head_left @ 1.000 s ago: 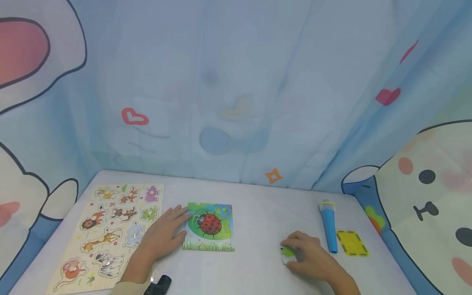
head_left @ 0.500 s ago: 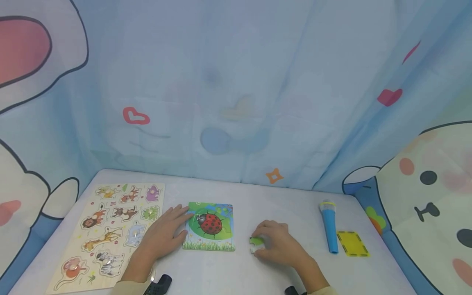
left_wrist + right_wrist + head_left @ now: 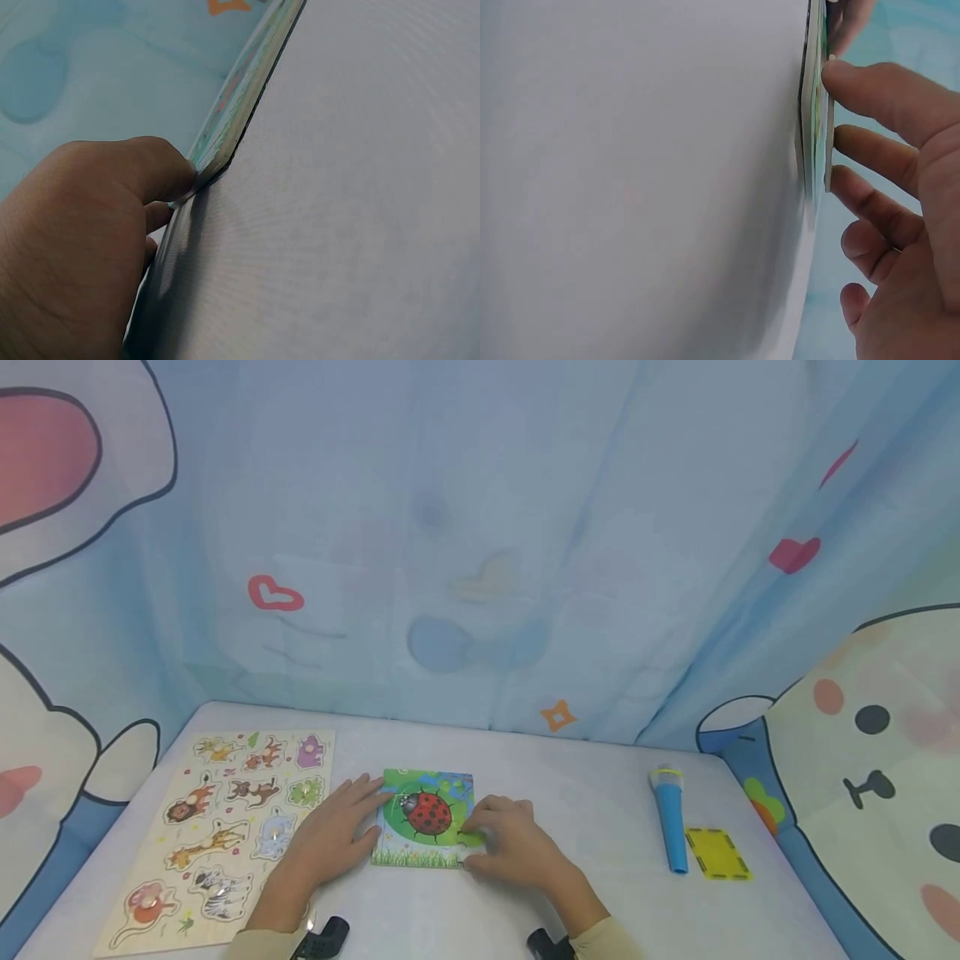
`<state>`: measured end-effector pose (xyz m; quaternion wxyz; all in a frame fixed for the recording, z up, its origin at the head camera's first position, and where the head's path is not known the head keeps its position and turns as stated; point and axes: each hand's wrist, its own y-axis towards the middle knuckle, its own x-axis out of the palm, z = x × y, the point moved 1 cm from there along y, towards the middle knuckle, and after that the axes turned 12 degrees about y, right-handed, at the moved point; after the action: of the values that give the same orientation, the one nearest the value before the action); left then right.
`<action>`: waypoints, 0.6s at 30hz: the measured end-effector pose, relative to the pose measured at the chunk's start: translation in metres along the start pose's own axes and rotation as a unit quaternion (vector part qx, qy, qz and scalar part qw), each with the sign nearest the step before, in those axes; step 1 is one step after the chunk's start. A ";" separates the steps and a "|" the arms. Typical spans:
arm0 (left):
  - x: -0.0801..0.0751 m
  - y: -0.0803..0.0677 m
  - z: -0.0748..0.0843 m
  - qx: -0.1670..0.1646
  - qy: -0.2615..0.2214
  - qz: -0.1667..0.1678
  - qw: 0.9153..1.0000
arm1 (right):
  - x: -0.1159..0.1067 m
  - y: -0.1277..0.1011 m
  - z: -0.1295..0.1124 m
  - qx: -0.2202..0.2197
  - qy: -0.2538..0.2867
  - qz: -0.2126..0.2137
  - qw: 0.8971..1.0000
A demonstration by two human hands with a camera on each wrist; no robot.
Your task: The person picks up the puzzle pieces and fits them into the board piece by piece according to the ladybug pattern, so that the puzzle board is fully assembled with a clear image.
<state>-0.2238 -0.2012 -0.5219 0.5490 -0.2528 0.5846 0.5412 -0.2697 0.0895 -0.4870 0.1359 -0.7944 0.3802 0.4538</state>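
Note:
A square jigsaw puzzle with a red ladybug lies flat on the table. My left hand rests at its left edge, fingers extended onto the board; in the left wrist view the thumb touches near a corner of the puzzle. Over the lower right part of the puzzle, my right hand holds a green and white puzzle piece. In the right wrist view that piece shows edge-on, close over the board, between thumb and fingertips. Fingers hide much of the piece in the head view.
At the left lies a wooden animal peg board, partly under the left forearm. A blue toy microphone and a yellow square tile lie to the right. A blue cartoon curtain hangs behind the table.
My right hand has carried the puzzle piece left across the table, from beside the microphone to the puzzle's right side. The left hand has stayed at the left edge.

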 end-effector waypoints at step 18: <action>0.000 0.000 0.003 -0.001 -0.002 -0.001 1.000 | 0.007 0.021 -0.015 0.041 -0.001 -0.033 0.999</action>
<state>-0.2225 -0.1983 -0.5209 0.5505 -0.2533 0.5829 0.5414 -0.2736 0.0639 -0.4816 0.1835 -0.8001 0.3715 0.4337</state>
